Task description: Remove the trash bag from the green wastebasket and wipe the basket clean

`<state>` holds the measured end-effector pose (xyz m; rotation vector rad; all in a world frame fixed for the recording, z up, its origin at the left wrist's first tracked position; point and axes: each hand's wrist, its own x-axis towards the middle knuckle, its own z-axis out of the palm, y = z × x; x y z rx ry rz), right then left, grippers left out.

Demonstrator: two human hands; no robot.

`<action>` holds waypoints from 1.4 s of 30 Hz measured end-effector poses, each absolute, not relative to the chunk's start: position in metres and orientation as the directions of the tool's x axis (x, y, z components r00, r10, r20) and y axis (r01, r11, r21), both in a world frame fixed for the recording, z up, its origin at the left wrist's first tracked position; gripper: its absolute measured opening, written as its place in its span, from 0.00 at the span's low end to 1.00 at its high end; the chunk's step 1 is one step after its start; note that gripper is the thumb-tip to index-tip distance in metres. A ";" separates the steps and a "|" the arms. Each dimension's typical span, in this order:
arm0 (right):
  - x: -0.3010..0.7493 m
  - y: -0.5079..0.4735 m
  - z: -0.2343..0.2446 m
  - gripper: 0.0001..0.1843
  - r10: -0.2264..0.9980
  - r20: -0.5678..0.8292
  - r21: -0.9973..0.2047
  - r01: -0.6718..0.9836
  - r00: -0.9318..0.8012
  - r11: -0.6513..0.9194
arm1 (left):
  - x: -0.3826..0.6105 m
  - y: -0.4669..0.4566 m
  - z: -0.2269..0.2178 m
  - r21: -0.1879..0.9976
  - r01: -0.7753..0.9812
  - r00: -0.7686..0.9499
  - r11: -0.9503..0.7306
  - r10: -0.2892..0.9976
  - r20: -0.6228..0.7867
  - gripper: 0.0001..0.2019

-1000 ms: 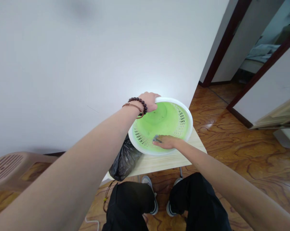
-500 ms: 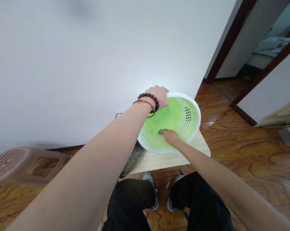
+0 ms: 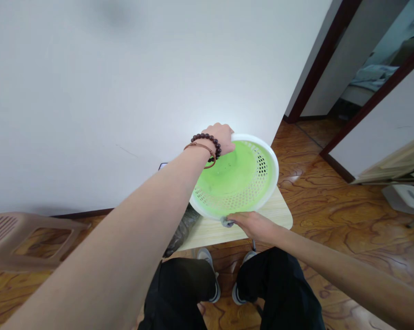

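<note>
Gripping rim of basket: left hand, fingers curled closed. Right hand: fingers nearly together, holding cloth. Basket probably light, stiff; hold by rim.

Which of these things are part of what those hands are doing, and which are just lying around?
In the job:
Green basket, gripped by the left hand
Small gray cloth-like item, held by the right hand at the basket's near edge
Pale table, beneath

Apparently just lying about:
Dark plastic bag, beside the basket
Brown stool
</note>
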<state>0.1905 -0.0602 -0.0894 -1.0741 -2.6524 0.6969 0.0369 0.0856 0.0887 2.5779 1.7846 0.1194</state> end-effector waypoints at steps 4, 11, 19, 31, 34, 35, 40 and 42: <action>0.188 -0.027 -0.085 0.21 0.781 0.147 -0.395 0.688 -0.607 0.609 | 0.037 0.086 0.088 0.031 0.937 0.347 -0.348 0.937 0.049 0.22; 0.158 0.036 -0.118 0.22 0.834 -0.088 -0.278 0.817 -0.545 0.505 | 0.037 0.085 0.088 0.020 0.948 0.316 -0.317 0.948 0.042 0.20; 0.140 0.036 -0.127 0.17 0.916 -0.132 -0.127 0.923 -0.378 0.363 | 0.036 0.089 0.086 0.058 0.951 0.304 -0.304 0.953 0.013 0.19; 0.131 0.061 -0.121 0.21 0.930 -0.138 -0.080 0.940 -0.341 0.332 | 0.041 0.089 0.084 0.095 0.941 0.323 -0.324 0.946 0.026 0.21; 0.137 0.061 -0.121 0.18 0.949 -0.111 -0.132 0.951 -0.294 0.279 | 0.039 0.089 0.085 0.076 0.945 0.315 -0.317 0.948 0.037 0.19; 0.138 0.061 -0.122 0.20 0.959 -0.097 -0.151 0.956 -0.267 0.251 | 0.039 0.089 0.085 0.066 0.947 0.313 -0.316 0.949 0.040 0.18; 0.138 0.057 -0.125 0.26 0.965 -0.067 -0.159 0.957 -0.254 0.241 | 0.038 0.087 0.089 0.040 0.955 0.294 -0.295 0.955 0.026 0.18; 0.138 0.054 -0.126 0.27 0.945 -0.052 -0.120 0.942 -0.322 0.315 | 0.038 0.087 0.089 0.041 0.955 0.294 -0.294 0.956 0.023 0.18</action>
